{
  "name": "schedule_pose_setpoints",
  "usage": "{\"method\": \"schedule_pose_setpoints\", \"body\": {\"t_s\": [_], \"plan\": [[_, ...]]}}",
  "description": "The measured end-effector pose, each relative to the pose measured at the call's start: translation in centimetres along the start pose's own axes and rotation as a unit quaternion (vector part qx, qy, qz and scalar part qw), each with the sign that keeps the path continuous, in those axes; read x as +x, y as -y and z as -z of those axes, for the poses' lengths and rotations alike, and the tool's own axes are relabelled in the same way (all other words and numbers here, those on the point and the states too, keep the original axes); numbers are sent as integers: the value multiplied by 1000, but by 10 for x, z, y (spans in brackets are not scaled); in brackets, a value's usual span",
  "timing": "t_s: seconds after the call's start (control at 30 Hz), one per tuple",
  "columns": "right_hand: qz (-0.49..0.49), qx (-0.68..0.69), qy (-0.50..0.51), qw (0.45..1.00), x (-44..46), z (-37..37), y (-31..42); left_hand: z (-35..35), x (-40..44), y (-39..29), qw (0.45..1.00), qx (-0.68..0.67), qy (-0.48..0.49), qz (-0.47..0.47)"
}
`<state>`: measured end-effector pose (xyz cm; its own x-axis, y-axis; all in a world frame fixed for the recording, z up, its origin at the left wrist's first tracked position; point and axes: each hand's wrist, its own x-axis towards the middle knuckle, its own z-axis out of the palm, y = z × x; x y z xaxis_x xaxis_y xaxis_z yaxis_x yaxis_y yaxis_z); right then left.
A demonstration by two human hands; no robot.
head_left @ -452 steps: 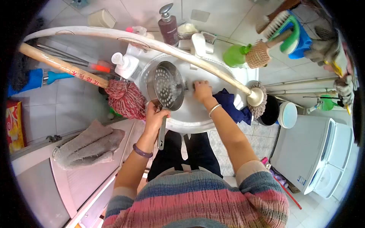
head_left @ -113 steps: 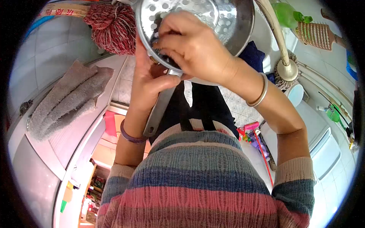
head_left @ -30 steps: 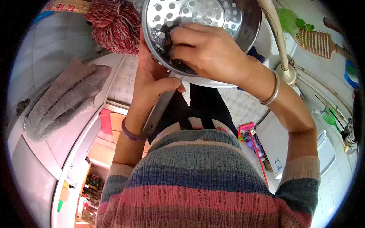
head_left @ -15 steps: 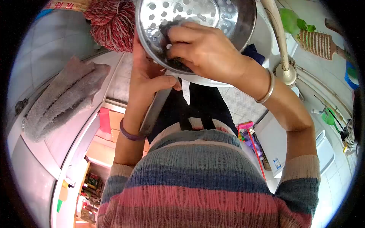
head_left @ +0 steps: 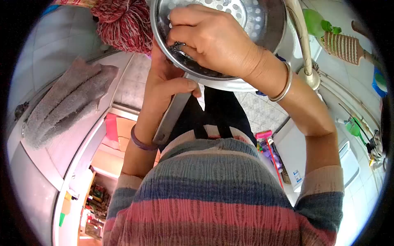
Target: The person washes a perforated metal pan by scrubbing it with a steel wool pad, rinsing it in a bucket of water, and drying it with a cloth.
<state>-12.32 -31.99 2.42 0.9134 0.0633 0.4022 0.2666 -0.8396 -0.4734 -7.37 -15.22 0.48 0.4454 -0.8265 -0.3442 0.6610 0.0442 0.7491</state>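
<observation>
A shiny metal steamer pot (head_left: 269,24) with round holes in its bottom is tilted at the top of the head view. My left hand (head_left: 166,78) grips it where the flat metal handle (head_left: 174,112) meets the rim, thumb lying over the handle. Inside the pot, my right hand (head_left: 217,39) has its fingers curled round a dark, shiny steel wool scrubber (head_left: 177,47), pressed near the left inner wall. Most of the scrubber is hidden by the fingers.
Beneath the pot shows a white basin rim (head_left: 236,85). A red and white mop head (head_left: 123,28) hangs at upper left, above a grey cloth (head_left: 69,104). On the right are a pale pipe (head_left: 303,41), a hairbrush (head_left: 342,47) and a white bin-like container (head_left: 303,151).
The pot has shifted slightly right and up. My right hand, with the scrubber, has moved toward the pot's left wall. My left hand keeps its grip.
</observation>
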Motion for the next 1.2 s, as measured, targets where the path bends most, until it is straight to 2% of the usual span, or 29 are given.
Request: {"method": "schedule_pose_setpoints", "body": {"t_s": [0.1, 0.2, 0.3, 0.5, 0.53, 0.67, 0.7, 0.77, 0.87, 1.0, 1.03, 1.13, 1.2], "plan": [[9, 5, 38, 999, -23, 1, -3, 3, 5, -9, 999, 18, 0, -37], [7, 14, 54, 998, -21, 2, -7, 0, 4, -2, 999, 17, -5, -35], [-10, 38, 15, 999, -7, -2, -1, 3, 4, -5, 999, 20, 11, -25], [12, 15, 32, 999, -16, 2, -10, -1, 9, -3, 999, 10, 14, -38], [15, 28, 0, 999, -3, 2, -8, 8, 13, 1, 997, 4, 61, -39], [8, 12, 35, 999, -23, 0, -8, 2, 9, -7, 999, 22, 4, -41], [-6, 13, 55, 998, -27, 4, -10, 6, 11, -12, 999, 29, 28, -35], [8, 6, 41, 999, -22, 3, -12, 0, 11, -9, 999, 21, 11, -30], [-12, 14, 19, 1000, 2, 4, -6, 9, 11, 0, 997, -40, 59, -11], [21, 42, 50, 998, -22, 6, -14, 2, 12, -5, 999, 4, 12, -30], [23, 40, 47, 998, -18, 6, -15, 7, 18, 2, 996, 21, 54, -68], [11, 18, 34, 999, -4, 1, -11, 10, 15, -3, 999, 4, 41, -15], [12, 33, 49, 998, -14, 0, -11, 7, 12, -4, 999, 20, 27, -22]]}}
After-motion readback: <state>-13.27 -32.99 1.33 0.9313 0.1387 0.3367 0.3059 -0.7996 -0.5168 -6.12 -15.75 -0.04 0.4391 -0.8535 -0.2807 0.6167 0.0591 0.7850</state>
